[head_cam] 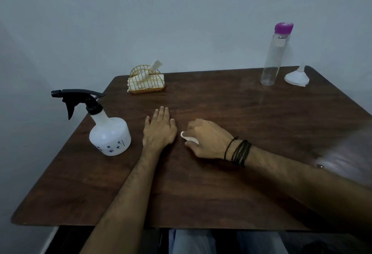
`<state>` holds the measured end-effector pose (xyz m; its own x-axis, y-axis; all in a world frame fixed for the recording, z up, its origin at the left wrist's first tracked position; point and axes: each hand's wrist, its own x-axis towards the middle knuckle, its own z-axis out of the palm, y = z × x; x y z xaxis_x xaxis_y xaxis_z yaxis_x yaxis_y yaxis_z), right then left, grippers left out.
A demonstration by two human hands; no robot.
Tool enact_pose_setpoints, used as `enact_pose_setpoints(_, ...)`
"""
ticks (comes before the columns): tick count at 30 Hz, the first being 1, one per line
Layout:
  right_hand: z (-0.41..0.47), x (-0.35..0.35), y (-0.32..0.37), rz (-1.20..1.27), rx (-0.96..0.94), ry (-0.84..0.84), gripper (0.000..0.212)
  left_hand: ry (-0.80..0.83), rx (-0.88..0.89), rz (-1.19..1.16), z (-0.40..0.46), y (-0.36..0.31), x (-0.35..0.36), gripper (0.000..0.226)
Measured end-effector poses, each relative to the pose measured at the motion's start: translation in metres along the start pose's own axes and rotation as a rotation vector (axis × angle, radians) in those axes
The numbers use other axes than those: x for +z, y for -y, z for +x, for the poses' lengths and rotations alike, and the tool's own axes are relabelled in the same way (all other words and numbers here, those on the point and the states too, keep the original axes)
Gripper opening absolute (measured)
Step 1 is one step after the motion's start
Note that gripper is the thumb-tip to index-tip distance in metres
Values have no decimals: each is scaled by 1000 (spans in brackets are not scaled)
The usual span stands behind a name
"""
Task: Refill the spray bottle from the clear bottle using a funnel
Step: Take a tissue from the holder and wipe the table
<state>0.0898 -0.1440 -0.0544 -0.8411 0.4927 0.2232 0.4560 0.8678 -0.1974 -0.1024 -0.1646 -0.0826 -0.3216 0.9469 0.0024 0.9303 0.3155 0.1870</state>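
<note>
A white spray bottle with a black trigger head stands upright at the table's left side. The tall clear bottle with a purple cap stands at the far right, cap on. Beside it on the right, a white funnel rests upside down, spout up. My left hand lies flat on the table, fingers together, just right of the spray bottle, holding nothing. My right hand is closed on a small white wad of tissue pressed against the tabletop, close to my left hand.
A gold wire holder with white tissues sits at the far left-centre edge of the brown wooden table. A grey wall stands behind the table. Dark bands circle my right wrist.
</note>
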Motion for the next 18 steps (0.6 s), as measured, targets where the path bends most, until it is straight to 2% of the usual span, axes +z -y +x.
enact_pose_setpoints(3, 19, 2, -12, -36, 9, -20, 19, -3, 0, 4, 0, 1, 0, 60)
enact_pose_setpoints(8, 76, 1, -37, -32, 192, -17, 34, 10, -4, 8, -1, 0, -1, 61)
enact_pose_setpoints(10, 81, 3, -31, -9, 225, -34, 29, 16, -7, 7, -2, 0, -2, 60)
enact_pose_setpoints(18, 10, 2, -8, 32, 41, -16, 19, 28, -41, 8, 2, -5, -1, 60)
